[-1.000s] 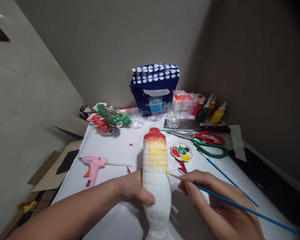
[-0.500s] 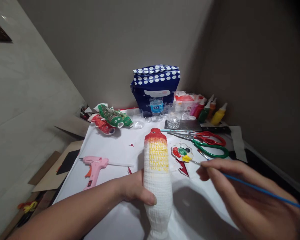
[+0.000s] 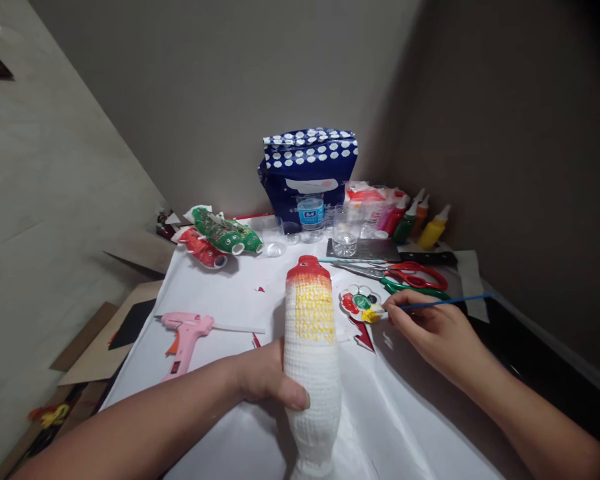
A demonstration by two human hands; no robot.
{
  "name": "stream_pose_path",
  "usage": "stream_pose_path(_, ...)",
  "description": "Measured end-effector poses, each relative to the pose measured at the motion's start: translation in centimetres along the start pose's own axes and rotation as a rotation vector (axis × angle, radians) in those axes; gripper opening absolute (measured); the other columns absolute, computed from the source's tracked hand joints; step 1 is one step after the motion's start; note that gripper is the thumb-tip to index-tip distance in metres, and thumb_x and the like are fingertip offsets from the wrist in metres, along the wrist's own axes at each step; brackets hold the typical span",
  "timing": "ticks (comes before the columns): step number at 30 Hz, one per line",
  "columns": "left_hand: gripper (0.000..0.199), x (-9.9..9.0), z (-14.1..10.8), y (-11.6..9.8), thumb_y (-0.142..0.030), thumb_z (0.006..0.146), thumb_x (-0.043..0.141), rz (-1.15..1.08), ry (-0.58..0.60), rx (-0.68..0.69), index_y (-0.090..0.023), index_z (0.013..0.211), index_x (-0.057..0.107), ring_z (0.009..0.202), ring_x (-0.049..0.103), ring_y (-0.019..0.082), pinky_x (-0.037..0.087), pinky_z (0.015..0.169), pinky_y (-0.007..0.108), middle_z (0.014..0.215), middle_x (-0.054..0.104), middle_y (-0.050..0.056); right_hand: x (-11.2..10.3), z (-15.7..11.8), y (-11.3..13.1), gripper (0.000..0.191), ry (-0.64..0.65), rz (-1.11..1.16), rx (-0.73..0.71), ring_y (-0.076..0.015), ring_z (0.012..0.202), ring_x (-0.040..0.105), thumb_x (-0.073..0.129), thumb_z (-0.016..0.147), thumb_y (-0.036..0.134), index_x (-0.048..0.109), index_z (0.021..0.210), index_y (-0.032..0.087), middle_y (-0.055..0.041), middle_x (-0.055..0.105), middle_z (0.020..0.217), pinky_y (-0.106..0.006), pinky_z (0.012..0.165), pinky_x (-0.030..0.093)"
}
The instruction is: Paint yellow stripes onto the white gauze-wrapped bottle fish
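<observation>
My left hand [image 3: 267,379] grips a bottle wrapped in white mesh cloth [image 3: 311,373], upright on the white table [image 3: 220,300]; its cap is red and the upper band is painted yellow. My right hand [image 3: 433,329] holds a thin blue paintbrush [image 3: 437,303] and has its tip in the yellow well of a small flower-shaped paint palette [image 3: 361,303] just right of the bottle.
A pink glue gun [image 3: 185,331] lies to the left. Red and green scissors [image 3: 413,279] lie behind the palette. Painted red and green bottles [image 3: 220,239], clear cups [image 3: 345,235], a water bottle [image 3: 310,215], a dotted blue bag [image 3: 307,167] and paint squeeze bottles [image 3: 420,223] stand at the back.
My right hand moved the brush away from the bottle's side to the palette, dipping the tip into yellow paint. My left hand kept hold of the bottle.
</observation>
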State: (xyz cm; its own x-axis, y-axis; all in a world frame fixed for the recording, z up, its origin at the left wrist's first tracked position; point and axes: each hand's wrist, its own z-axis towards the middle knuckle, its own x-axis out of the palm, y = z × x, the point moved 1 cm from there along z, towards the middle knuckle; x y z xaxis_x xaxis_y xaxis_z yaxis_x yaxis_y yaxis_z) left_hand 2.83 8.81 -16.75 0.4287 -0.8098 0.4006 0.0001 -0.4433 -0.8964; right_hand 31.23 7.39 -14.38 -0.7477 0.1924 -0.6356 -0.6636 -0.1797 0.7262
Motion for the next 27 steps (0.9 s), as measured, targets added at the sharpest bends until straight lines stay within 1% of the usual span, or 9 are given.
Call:
stream_pose_path(5, 0.065, 0.0, 0.0, 0.0, -0.044, 0.06, 0.093, 0.011, -0.002, 0.014, -0.013, 0.111, 0.07, 0.085, 0.063, 0.02, 0.052, 0.078, 0.028, 0.098, 0.068, 0.009, 0.4, -0.2, 0.0, 0.021, 0.03, 0.028, -0.01, -0.0178, 0.059, 0.067, 0.058, 0.091, 0.035, 0.069, 0.084, 0.02, -0.0025, 0.073, 0.072, -0.025, 0.05, 0.049)
stream_pose_path(9, 0.065, 0.1, -0.1, -0.1, -0.044, 0.06, 0.093, 0.018, 0.0, 0.012, -0.013, 0.112, 0.07, 0.086, 0.063, 0.02, 0.052, 0.079, 0.029, 0.099, 0.069, 0.009, 0.5, -0.2, 0.0, 0.022, 0.081, -0.008, -0.031, -0.0173, 0.058, 0.068, 0.055, 0.093, 0.035, 0.069, 0.086, 0.02, -0.0023, 0.074, 0.073, -0.025, 0.049, 0.049)
stream_pose_path(12, 0.064, 0.3, 0.0, -0.2, -0.045, 0.061, 0.093, 0.015, -0.003, 0.019, -0.013, 0.111, 0.07, 0.086, 0.063, 0.02, 0.052, 0.079, 0.028, 0.098, 0.069, 0.008, 0.5, -0.2, 0.0, 0.023, 0.08, -0.036, -0.041, -0.0167, 0.056, 0.067, 0.054, 0.094, 0.034, 0.069, 0.088, 0.02, -0.0026, 0.075, 0.074, -0.025, 0.049, 0.049)
stream_pose_path(15, 0.062, 0.3, 0.0, -0.2, -0.046, 0.061, 0.092, 0.016, -0.004, 0.027, -0.013, 0.11, 0.071, 0.084, 0.063, 0.019, 0.052, 0.079, 0.028, 0.097, 0.069, 0.008, 0.5, -0.2, -0.2, 0.022, 0.081, -0.032, -0.057, -0.018, 0.06, 0.069, 0.054, 0.094, 0.034, 0.069, 0.087, 0.019, -0.0031, 0.075, 0.075, -0.025, 0.052, 0.051)
stream_pose_path(17, 0.063, 0.2, 0.0, -0.2, -0.045, 0.06, 0.093, 0.014, -0.006, 0.019, -0.014, 0.11, 0.071, 0.084, 0.063, 0.019, 0.052, 0.08, 0.029, 0.097, 0.069, 0.008, 0.5, -0.2, 0.0, 0.022, 0.056, -0.007, -0.055, -0.0186, 0.062, 0.07, 0.055, 0.094, 0.034, 0.069, 0.086, 0.02, -0.0034, 0.075, 0.075, -0.025, 0.052, 0.052)
stream_pose_path(19, 0.064, 0.2, 0.0, -0.1, -0.045, 0.06, 0.093, 0.016, -0.006, 0.013, -0.014, 0.111, 0.071, 0.085, 0.064, 0.02, 0.052, 0.08, 0.03, 0.097, 0.069, 0.008, 0.2, -0.4, 0.7, 0.021, -0.018, 0.021, -0.042, -0.0183, 0.061, 0.07, 0.057, 0.092, 0.035, 0.069, 0.083, 0.02, -0.0029, 0.074, 0.073, -0.024, 0.049, 0.051)
stream_pose_path(22, 0.063, 0.1, 0.0, -0.1, -0.044, 0.06, 0.093, 0.027, -0.002, 0.03, -0.014, 0.111, 0.071, 0.085, 0.064, 0.021, 0.053, 0.08, 0.031, 0.096, 0.069, 0.009, -1.0, -1.3, 3.0, 0.022, -0.13, 0.031, -0.008, -0.0178, 0.057, 0.07, 0.06, 0.091, 0.039, 0.07, 0.082, 0.022, -0.001, 0.074, 0.069, -0.022, 0.046, 0.051)
stream_pose_path(24, 0.064, 0.1, 0.0, -0.1, -0.046, 0.06, 0.092, 0.038, 0.0, 0.034, -0.014, 0.111, 0.071, 0.084, 0.064, 0.021, 0.053, 0.08, 0.031, 0.096, 0.069, 0.009, -1.9, -2.4, 4.9, 0.023, -0.138, 0.062, -0.041, -0.0181, 0.062, 0.073, 0.059, 0.093, 0.041, 0.071, 0.083, 0.024, -0.0009, 0.076, 0.074, -0.022, 0.052, 0.056)
stream_pose_path(27, 0.065, 0.0, 0.0, -0.1, -0.049, 0.061, 0.091, 0.048, -0.004, 0.025, -0.013, 0.111, 0.071, 0.082, 0.064, 0.021, 0.053, 0.077, 0.031, 0.095, 0.069, 0.009, -2.9, -4.3, 7.6, 0.017, -0.221, 0.08, -0.148, -0.018, 0.062, 0.074, 0.064, 0.091, 0.041, 0.073, 0.085, 0.028, 0.001, 0.077, 0.075, -0.023, 0.059, 0.061)
